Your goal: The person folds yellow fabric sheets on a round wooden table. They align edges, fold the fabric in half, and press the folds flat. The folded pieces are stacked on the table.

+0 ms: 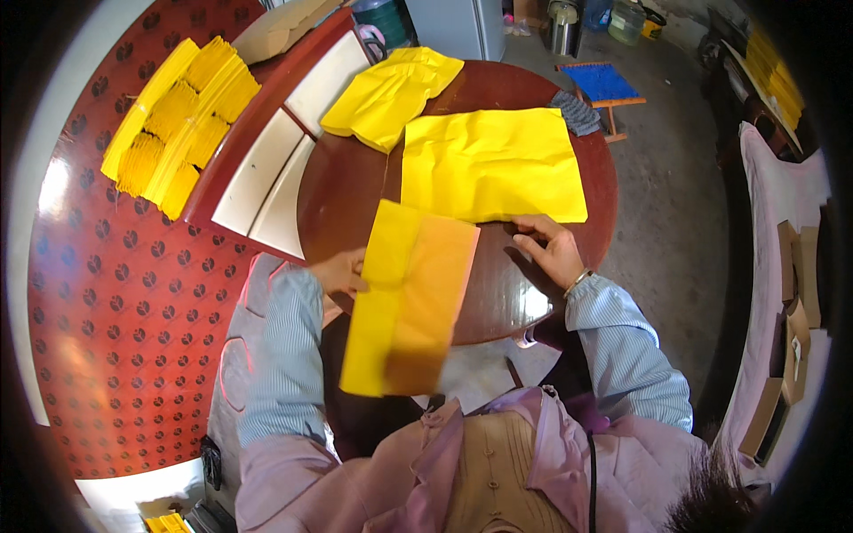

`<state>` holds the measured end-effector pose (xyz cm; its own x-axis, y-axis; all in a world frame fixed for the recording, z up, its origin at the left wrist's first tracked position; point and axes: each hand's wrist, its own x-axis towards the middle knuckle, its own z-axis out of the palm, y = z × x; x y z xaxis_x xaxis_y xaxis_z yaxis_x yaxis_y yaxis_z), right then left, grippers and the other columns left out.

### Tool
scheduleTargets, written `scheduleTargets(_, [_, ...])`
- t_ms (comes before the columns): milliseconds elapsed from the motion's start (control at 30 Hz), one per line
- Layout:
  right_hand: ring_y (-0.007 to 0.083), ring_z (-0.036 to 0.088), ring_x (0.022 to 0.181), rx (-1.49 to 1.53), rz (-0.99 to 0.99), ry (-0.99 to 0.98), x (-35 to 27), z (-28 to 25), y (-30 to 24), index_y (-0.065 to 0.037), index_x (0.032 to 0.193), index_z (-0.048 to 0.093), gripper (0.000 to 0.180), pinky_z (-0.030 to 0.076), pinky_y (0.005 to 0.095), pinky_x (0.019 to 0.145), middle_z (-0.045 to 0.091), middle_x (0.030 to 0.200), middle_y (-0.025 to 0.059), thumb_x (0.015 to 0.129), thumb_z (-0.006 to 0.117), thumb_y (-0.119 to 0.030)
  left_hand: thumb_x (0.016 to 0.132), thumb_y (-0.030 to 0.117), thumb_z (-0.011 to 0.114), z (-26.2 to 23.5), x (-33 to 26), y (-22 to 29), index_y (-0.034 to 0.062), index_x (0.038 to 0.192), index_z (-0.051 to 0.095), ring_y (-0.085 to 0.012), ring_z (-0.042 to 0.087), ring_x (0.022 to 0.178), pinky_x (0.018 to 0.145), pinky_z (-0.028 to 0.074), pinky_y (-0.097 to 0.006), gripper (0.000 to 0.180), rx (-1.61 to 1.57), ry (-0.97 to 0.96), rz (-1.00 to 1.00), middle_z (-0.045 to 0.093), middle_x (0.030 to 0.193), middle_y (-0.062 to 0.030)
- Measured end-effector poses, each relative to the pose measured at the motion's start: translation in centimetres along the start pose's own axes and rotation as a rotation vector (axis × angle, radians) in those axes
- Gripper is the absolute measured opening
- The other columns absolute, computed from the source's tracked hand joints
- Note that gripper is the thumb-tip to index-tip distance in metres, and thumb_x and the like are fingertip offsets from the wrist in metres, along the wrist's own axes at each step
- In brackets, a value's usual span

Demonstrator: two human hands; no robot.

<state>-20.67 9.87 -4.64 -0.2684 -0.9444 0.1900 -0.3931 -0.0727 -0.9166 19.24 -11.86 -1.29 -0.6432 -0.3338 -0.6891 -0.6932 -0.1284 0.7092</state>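
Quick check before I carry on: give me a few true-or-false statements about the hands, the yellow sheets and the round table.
1. The left hand holds a folded yellow sheet that hangs past the table's edge. True.
2. The right hand is raised clear of everything. False: its fingers rest at the lower edge of the flat yellow sheet.
3. The table is round, dark and glossy. True.
4. Only one yellow sheet lies on the table. False: a crumpled yellow pile sits at its far left too.
5. The stool beyond the table has a red seat. False: the seat is blue.
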Motion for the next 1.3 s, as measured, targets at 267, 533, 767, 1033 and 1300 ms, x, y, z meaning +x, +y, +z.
scheduleTargets(267, [0.0303, 0.044, 0.151, 0.402, 0.188, -0.238, -1.3, -1.7, -2.2, -0.005, 0.161, 0.043, 0.068, 0.030, 0.0437, 0.128, 0.047, 0.161, 0.0184, 0.107, 0.059, -0.045, 0.076, -0.002, 0.073, 1.9, 1.8, 12.1, 0.0146, 0.153, 0.054, -0.0333, 0.067, 0.122, 0.105, 0.052, -0.040, 0.081, 0.923, -0.166, 0.242, 0.070, 0.136, -0.0147])
scheduleTargets(533, [0.0270, 0.052, 0.145, 0.424, 0.491, -0.161, 1.8, -4.2, 0.4, -0.001, 0.157, 0.047, 0.068, 0.037, 0.0416, 0.124, 0.056, 0.154, 0.0165, 0.115, 0.031, -0.052, 0.083, -0.002, 0.067, 9.4, 10.1, 16.8, 0.0109, 0.128, 0.059, -0.0407, 0.067, 0.115, 0.093, 0.053, -0.047, 0.047, 1.056, -0.034, 0.354, 0.072, 0.117, -0.0195])
scheduleTargets(767, [0.0282, 0.067, 0.124, -0.011, 0.285, -0.183, 2.4, -5.1, 0.5, -0.005, 0.144, 0.064, 0.056, 0.051, 0.0391, 0.111, 0.072, 0.133, 0.0164, 0.107, 0.060, -0.046, 0.087, -0.004, 0.061, 12.2, 12.3, 14.7, 0.0054, 0.128, 0.058, -0.0418, 0.068, 0.107, 0.091, 0.053, -0.046, 0.042, 0.743, 0.249, 0.458, 0.072, 0.114, -0.0208])
scheduleTargets(1033, [0.0220, 0.076, 0.103, -0.503, 0.192, -0.230, 3.1, -4.0, 0.4, -0.008, 0.126, 0.076, 0.043, 0.059, 0.0341, 0.097, 0.080, 0.116, 0.0078, 0.088, 0.087, -0.025, 0.087, -0.005, 0.061, 13.8, 11.2, 13.7, 0.0039, 0.127, 0.062, -0.0389, 0.064, 0.114, 0.099, 0.052, -0.043, 0.041, 0.609, 0.447, 0.438, 0.070, 0.122, -0.0188])
scheduleTargets(1300, [0.0238, 0.077, 0.102, -0.550, 0.121, -0.164, 2.2, -5.3, 0.6, -0.016, 0.126, 0.078, 0.039, 0.059, 0.0349, 0.094, 0.080, 0.114, 0.0087, 0.093, 0.081, -0.035, 0.096, 0.005, 0.062, 14.5, 7.4, 5.6, 0.0121, 0.148, 0.057, -0.0388, 0.042, 0.150, 0.125, 0.032, -0.054, 0.053, 0.830, 0.528, 0.756, 0.054, 0.154, -0.0163])
